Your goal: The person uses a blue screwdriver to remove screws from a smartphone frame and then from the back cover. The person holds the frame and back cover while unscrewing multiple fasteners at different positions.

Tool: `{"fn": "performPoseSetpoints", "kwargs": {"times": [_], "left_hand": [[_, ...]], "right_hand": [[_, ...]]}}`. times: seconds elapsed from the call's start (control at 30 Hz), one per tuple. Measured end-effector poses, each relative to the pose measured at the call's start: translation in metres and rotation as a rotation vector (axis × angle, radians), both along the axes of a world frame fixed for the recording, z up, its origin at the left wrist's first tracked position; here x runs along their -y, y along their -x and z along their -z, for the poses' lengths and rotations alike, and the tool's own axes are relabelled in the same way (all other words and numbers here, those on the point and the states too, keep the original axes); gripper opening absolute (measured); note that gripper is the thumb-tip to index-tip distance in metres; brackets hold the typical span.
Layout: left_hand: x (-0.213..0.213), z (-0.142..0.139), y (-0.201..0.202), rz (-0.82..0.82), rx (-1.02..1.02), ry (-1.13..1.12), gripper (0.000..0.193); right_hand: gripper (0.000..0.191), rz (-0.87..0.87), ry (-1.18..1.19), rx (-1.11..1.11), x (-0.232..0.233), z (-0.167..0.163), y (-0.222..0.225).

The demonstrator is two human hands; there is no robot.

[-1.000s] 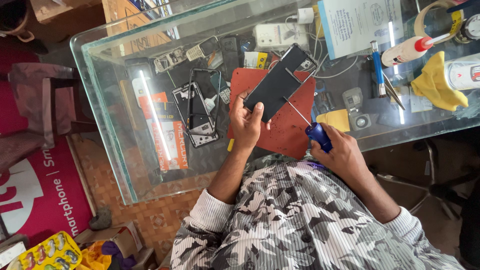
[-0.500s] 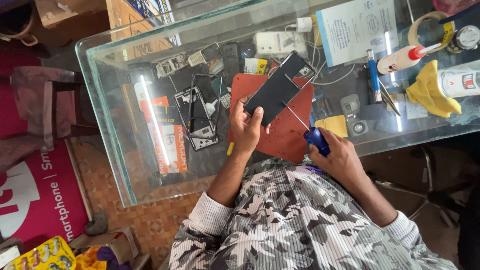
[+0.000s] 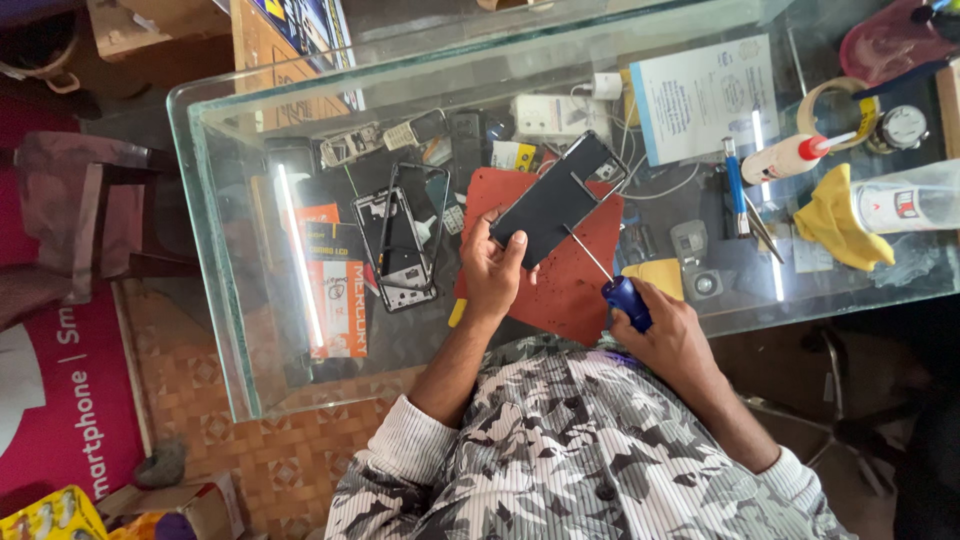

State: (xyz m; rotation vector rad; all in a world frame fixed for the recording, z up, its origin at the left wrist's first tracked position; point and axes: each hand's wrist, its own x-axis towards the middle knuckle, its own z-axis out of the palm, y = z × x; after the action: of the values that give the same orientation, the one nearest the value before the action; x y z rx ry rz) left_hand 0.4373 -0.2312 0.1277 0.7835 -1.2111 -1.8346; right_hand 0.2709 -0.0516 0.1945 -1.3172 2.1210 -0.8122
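At frame centre the left hand grips a black smartphone over the red mat; the right hand clenches a blue-handled screwdriver, tip on the phone

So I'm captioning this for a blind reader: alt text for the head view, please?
A person's left hand holds a dark phone over a red mat on a glass table, while the right hand points a blue-handled screwdriver at it.

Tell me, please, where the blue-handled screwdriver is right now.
In the head view, the blue-handled screwdriver is in the right hand, its tip on the black phone over the red mat.
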Motion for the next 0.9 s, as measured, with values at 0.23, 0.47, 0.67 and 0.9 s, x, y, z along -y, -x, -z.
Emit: {"fn": "performPoseSetpoints", "kwargs": {"times": [0.23,0.47,0.67,0.9], "left_hand": [[0.0,-0.005,0.001,-0.02,0.008,-0.008,0.041],[0.002,-0.011,0.0,-0.024,-0.023,-0.039,0.042],[0.005,-0.019,-0.004,-0.028,0.026,-0.023,0.042],[0.007,-0.027,-0.005,-0.033,-0.009,-0.036,0.043]], "right_hand": [[0.044,0.038,-0.033,0.006,-0.001,0.0,-0.001],[0.041,0.036,-0.005,-0.001,0.003,-0.008,-0.004],[0.04,0.054,-0.013,0.022,0.006,-0.016,-0.007],[0.04,0.058,-0.016,0.001,0.008,-0.018,-0.01]]}}
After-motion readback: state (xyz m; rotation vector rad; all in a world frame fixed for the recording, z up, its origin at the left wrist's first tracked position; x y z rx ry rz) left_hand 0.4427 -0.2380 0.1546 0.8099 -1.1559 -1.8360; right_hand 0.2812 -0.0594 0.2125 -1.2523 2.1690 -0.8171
